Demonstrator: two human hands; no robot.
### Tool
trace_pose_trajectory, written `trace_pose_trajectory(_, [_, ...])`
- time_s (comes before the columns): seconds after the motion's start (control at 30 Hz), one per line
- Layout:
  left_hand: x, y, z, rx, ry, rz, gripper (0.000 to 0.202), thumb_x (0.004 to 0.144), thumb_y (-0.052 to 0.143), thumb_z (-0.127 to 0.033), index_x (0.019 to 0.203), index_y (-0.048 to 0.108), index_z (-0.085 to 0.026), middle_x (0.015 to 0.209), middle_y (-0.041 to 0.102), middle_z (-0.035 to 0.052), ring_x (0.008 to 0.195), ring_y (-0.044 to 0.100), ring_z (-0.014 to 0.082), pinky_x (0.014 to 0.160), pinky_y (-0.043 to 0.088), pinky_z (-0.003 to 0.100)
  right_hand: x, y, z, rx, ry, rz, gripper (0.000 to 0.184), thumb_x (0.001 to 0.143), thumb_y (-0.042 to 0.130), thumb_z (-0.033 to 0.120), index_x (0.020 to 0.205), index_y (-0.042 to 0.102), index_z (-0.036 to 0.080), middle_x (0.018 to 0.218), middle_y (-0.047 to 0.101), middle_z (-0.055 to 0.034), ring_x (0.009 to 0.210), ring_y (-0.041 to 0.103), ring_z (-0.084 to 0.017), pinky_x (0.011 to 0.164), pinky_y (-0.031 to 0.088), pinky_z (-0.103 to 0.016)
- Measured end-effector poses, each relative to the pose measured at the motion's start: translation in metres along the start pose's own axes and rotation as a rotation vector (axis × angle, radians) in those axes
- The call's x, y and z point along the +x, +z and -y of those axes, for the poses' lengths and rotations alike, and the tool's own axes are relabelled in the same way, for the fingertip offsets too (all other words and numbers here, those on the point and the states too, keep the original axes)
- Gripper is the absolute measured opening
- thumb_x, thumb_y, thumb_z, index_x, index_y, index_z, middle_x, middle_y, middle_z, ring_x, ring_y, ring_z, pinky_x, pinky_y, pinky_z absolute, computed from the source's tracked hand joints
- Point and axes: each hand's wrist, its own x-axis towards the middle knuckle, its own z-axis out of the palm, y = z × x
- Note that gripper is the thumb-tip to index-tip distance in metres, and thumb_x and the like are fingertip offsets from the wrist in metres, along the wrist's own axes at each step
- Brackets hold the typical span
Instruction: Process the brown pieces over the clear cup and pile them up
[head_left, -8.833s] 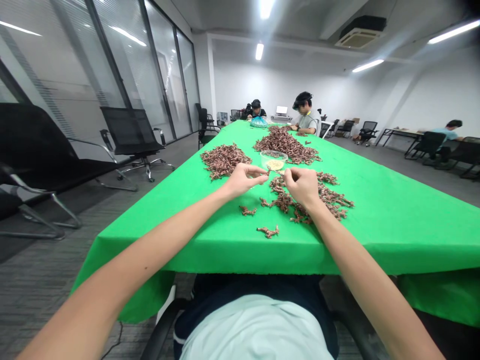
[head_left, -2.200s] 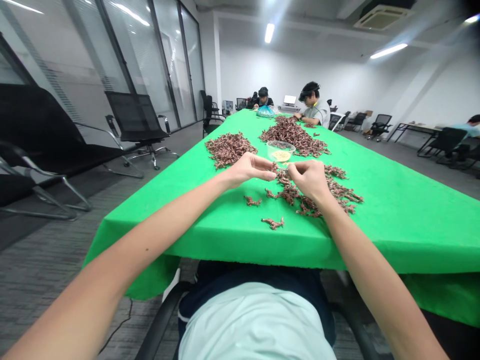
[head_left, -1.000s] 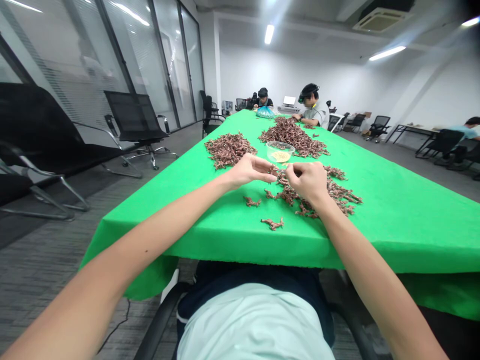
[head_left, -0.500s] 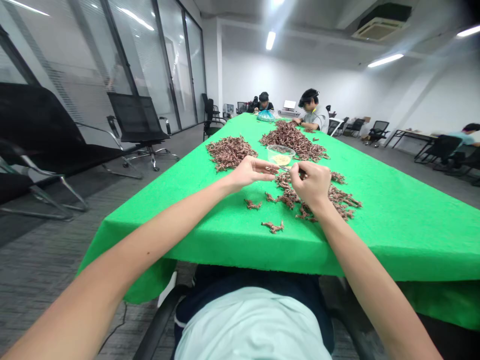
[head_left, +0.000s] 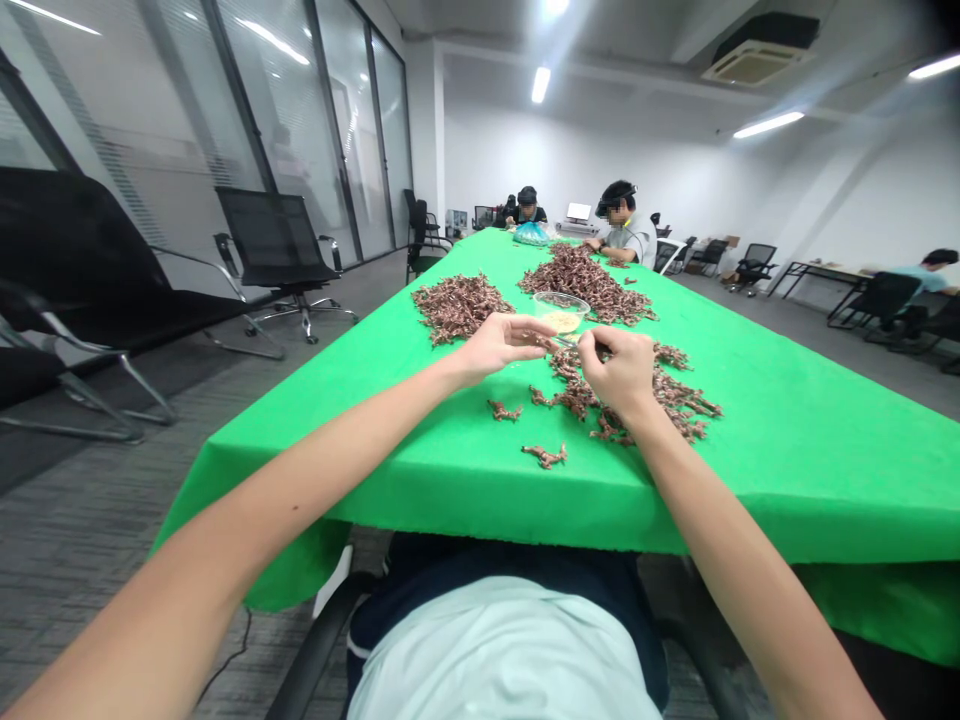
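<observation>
My left hand is closed in a pinch on a small brown knobbly piece, mostly hidden by the fingers. My right hand is wrapped round a thin metal tool; its tip points at the left fingertips, and its exact kind is unclear. Just beyond the fingers stands a clear plastic bowl with pale yellowish bits in it. Under and beside my right hand spreads a loose heap of brown knobbly, twig-like pieces. Two single pieces lie nearer the table's front edge.
A green cloth covers the long table. Brown heaps lie farther off, one at left and a larger one behind the bowl. Two people sit at the far end, near a blue bag. Black chairs stand at left.
The right hand and its tool have shifted slightly left, closer to the left fingertips. The left hand holds nearly the same place.
</observation>
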Motion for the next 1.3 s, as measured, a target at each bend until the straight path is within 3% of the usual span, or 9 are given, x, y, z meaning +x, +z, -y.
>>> trace_pose_trajectory(0.17, [-0.001, 0.004, -0.001, -0.054, -0.091, -0.021, 0.045, 0.067, 0.090, -0.029, 0.105, 0.074, -0.010, 0.097, 0.078, 0.0144, 0.089, 0.076, 0.0254, 0.085, 0.062, 0.043, -0.001, 0.000, 0.005, -0.117, -0.034, -0.017, 0.033, 0.090, 0.049, 0.030, 0.059, 0.050, 0.019, 0.057, 0.053, -0.0007, 0.052, 0.039, -0.011, 0.056, 0.024, -0.029])
trace_pose_trajectory(0.43, [0.000, 0.007, 0.001, -0.112, -0.086, -0.067, 0.046, 0.062, 0.093, -0.027, 0.099, 0.074, -0.009, 0.091, 0.078, 0.0132, 0.082, 0.077, 0.0242, 0.081, 0.064, 0.042, -0.004, 0.006, 0.009, -0.257, -0.063, 0.019, 0.033, 0.093, 0.046, 0.031, 0.065, 0.059, 0.018, 0.063, 0.062, -0.0046, 0.056, 0.046, -0.014, 0.056, 0.023, -0.029])
trace_pose_trajectory(0.77, [-0.001, 0.011, 0.000, -0.109, -0.084, -0.088, 0.045, 0.059, 0.094, -0.028, 0.091, 0.070, -0.009, 0.086, 0.076, 0.0102, 0.076, 0.075, 0.0210, 0.077, 0.063, 0.039, -0.005, 0.007, 0.010, -0.308, -0.079, 0.009, 0.034, 0.094, 0.044, 0.032, 0.069, 0.062, 0.018, 0.067, 0.065, -0.0054, 0.059, 0.050, -0.015, 0.057, 0.023, -0.030])
trace_pose_trajectory(1.3, [-0.002, 0.015, -0.002, -0.109, -0.108, -0.118, 0.046, 0.057, 0.095, -0.030, 0.086, 0.066, -0.009, 0.080, 0.074, 0.0079, 0.074, 0.073, 0.0194, 0.075, 0.062, 0.038, -0.007, 0.009, 0.012, -0.395, -0.160, -0.057, 0.038, 0.095, 0.046, 0.034, 0.063, 0.060, 0.018, 0.060, 0.060, -0.0042, 0.052, 0.043, -0.013, 0.054, 0.019, -0.029])
